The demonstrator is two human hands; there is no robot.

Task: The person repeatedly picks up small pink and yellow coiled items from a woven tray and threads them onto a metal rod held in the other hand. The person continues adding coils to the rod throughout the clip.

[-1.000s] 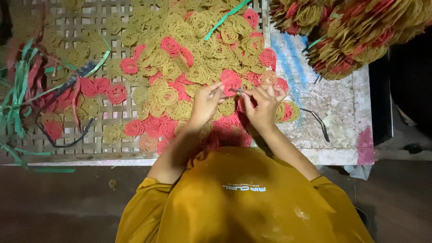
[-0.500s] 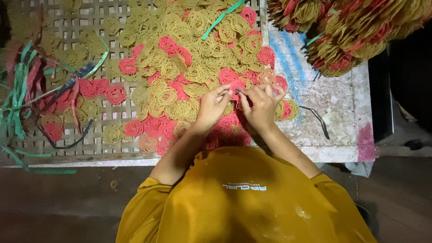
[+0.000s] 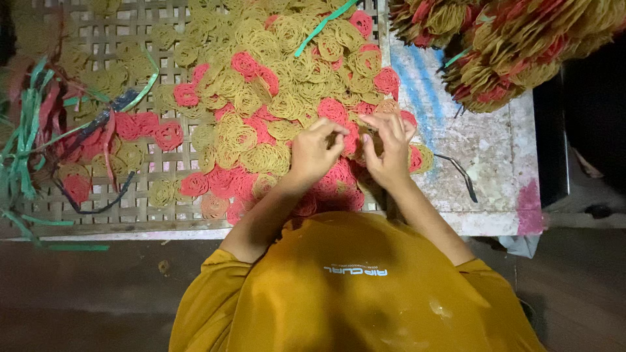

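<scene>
A woven lattice tray (image 3: pixel 117 39) fills the left and middle of the scene, resting on a worn pale table (image 3: pixel 495 156). Over the tray spreads a heap of yellow and red noodle coils (image 3: pixel 261 85); bundled stacks of the same coils (image 3: pixel 515 45) sit far right, green plastic strips (image 3: pixel 26 130) far left. Your left hand (image 3: pixel 313 153) and right hand (image 3: pixel 390 150) meet mid-heap, fingertips pressed together, pinching a red coil (image 3: pixel 351 138) between them.
</scene>
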